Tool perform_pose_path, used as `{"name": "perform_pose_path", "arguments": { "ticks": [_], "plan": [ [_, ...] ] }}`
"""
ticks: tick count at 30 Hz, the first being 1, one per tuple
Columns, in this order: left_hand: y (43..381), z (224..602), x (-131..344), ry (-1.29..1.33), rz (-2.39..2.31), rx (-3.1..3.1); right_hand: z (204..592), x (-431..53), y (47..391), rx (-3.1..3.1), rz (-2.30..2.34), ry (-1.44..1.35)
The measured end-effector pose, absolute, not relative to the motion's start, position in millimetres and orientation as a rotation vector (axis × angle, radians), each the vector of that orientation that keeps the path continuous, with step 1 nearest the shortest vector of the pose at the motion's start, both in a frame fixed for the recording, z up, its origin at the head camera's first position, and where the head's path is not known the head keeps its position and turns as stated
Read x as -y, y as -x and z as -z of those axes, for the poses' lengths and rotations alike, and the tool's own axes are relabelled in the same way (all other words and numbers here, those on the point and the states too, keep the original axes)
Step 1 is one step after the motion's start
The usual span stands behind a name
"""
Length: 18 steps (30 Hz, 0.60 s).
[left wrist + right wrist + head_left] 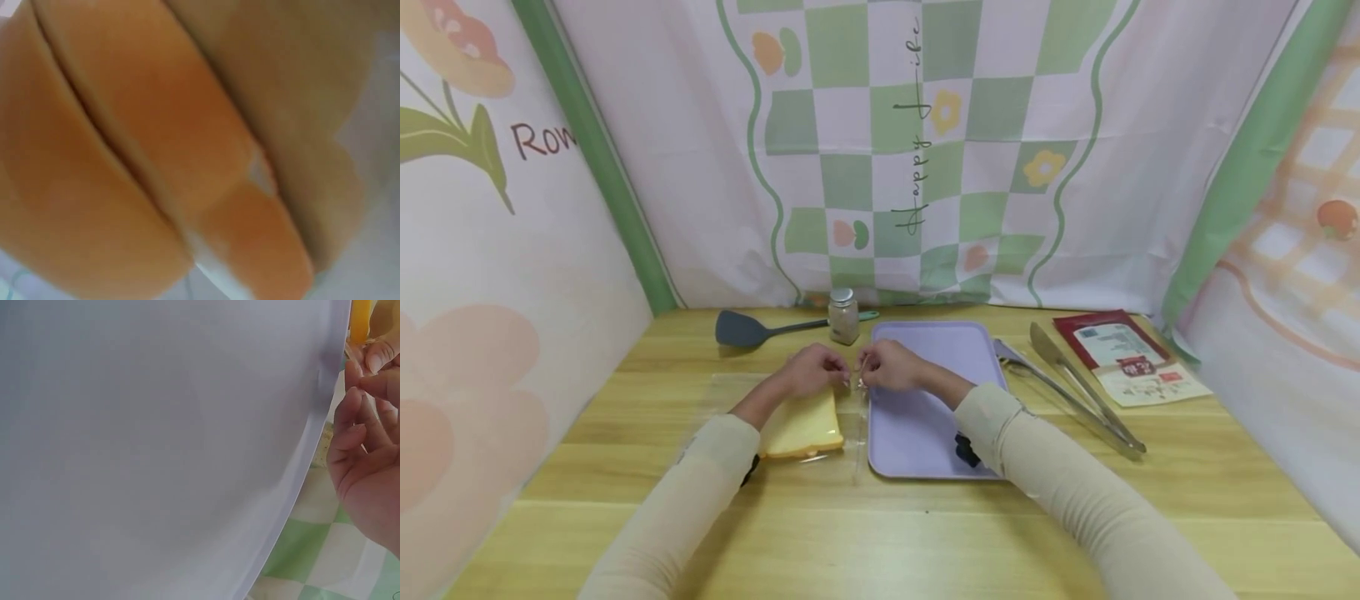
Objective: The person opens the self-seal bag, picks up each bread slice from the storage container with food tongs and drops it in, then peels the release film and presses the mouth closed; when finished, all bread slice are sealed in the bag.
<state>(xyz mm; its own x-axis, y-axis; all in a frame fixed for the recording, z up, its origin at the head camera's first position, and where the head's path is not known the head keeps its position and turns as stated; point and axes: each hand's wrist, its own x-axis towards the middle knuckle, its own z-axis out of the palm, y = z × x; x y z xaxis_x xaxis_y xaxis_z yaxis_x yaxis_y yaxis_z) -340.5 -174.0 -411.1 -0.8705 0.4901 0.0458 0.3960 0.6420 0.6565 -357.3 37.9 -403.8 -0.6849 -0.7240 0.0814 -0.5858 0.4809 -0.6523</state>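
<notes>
A yellow slice of bread (805, 425), its edge orange-brown, lies inside a clear plastic bag (855, 450) on the table. At the bag's far right part, my left hand (811, 371) pinches the plastic between thumb and fingers. Close beside it, my right hand (891, 365) pinches a bit of the same plastic, over the left edge of the lilac tray (917, 433). In the right wrist view the fingertips of both hands nearly meet next to the yellow edge. Blurred fingers (144, 106) fill much of the left wrist view.
Behind the hands stand a small glass jar (843, 323) with a metal lid and a dark spatula (741, 330) lying flat. Metal tongs (1088, 393) lie right of the tray, with a red and cream packet (1123, 358) beyond them. A patterned curtain (940, 167) hangs along the back.
</notes>
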Motion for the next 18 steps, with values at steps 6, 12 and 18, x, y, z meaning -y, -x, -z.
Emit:
{"name": "perform_pose_path", "arguments": {
  "ticks": [6,12,18],
  "plan": [
    [342.6,413.5,176.2,-0.756,-1.077,-2.689,404.8,-39.2,357.9,-2.509,1.020,1.231],
    [341.3,412.0,176.9,-0.768,-1.078,-2.683,401.9,-37.2,355.9,-2.600,0.835,1.344],
    [340.1,412.1,177.5,-0.757,-1.116,-2.651,397.5,-35.0,354.2,-2.659,0.610,1.442]
  ]
}}
